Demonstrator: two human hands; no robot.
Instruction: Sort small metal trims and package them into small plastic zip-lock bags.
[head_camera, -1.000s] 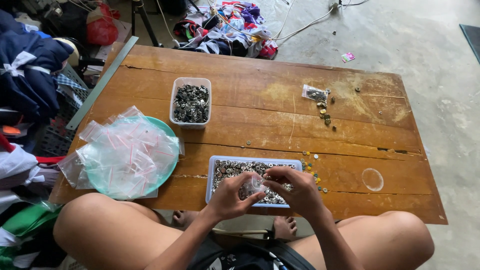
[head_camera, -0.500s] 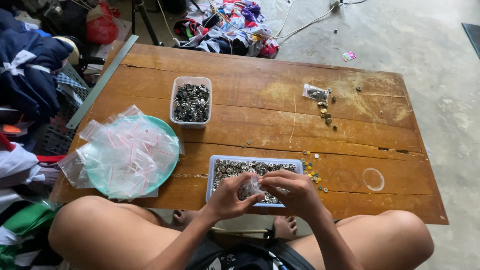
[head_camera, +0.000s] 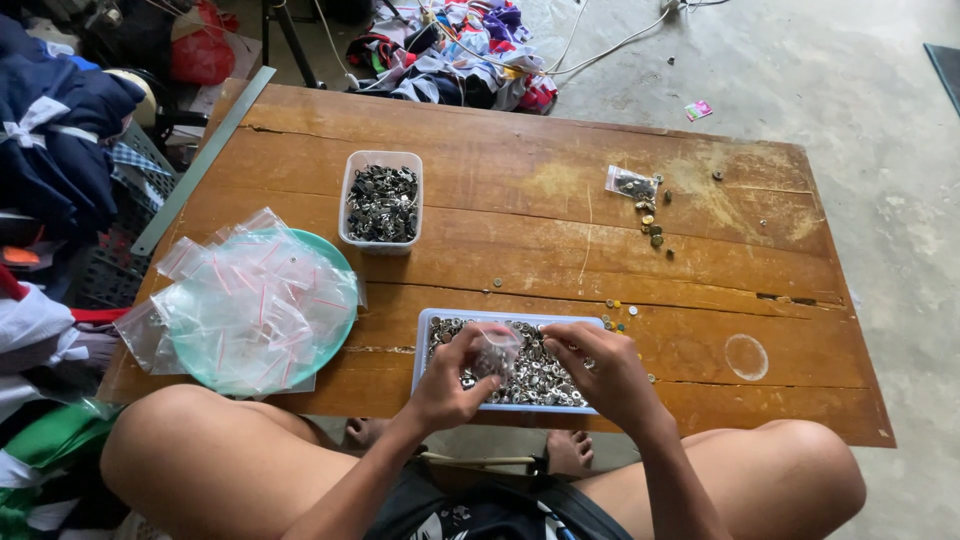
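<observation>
My left hand holds a small clear plastic bag upright over a shallow pale-blue tray full of small silver metal buttons. My right hand hovers over the same tray just right of the bag, fingers pinched together near the bag's mouth; whether it holds a button I cannot tell. Both hands sit at the near edge of a worn wooden table.
A clear tub of dark metal pieces stands at mid-left. A teal plate piled with empty zip bags lies left. A small filled bag and loose buttons lie far right. Clothes heap on the floor beyond.
My right hand has shifted slightly right of the bag and lowered to the tray, while my left hand keeps the bag raised in much the same place.
</observation>
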